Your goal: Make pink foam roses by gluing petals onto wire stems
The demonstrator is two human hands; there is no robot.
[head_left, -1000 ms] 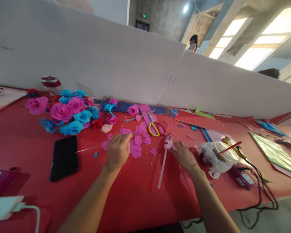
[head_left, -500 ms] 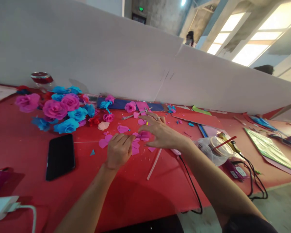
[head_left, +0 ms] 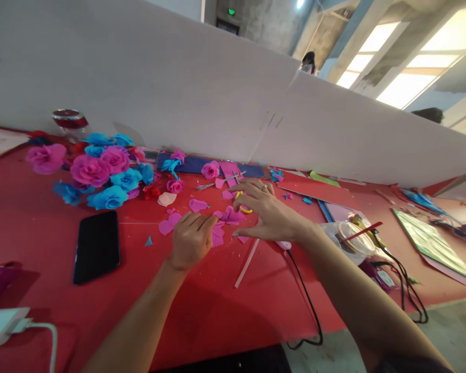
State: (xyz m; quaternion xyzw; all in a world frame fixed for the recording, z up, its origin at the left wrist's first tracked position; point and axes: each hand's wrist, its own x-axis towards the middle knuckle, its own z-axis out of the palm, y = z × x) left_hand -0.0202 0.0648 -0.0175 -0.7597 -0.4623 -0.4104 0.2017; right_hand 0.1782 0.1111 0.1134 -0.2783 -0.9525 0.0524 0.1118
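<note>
Wire (head_left: pixel 137 223) juts toward nine o'clock from the left hand (head_left: pixel 192 242), fingers curled around it; the right hand (head_left: pixel 270 213) spreads wide beside petals (head_left: pixel 233 214); its wrist, so near the glue gun (head_left: pixel 283 245), could knock it.

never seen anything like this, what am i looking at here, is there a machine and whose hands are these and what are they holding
There is no machine here: these are a person's two bare hands. Every picture comes from one camera worn on that person's head, looking forward and down.

The left hand is curled and seems to pinch a thin wire. The right hand is open, fingers spread, with nothing visible in it.

On the red table, pink cut pieces lie around the hands, with yellow-handled scissors partly hidden by the right hand. To the left are a bunch of flowers and a black phone. A corded pink tool shows partly behind the right forearm.
</note>
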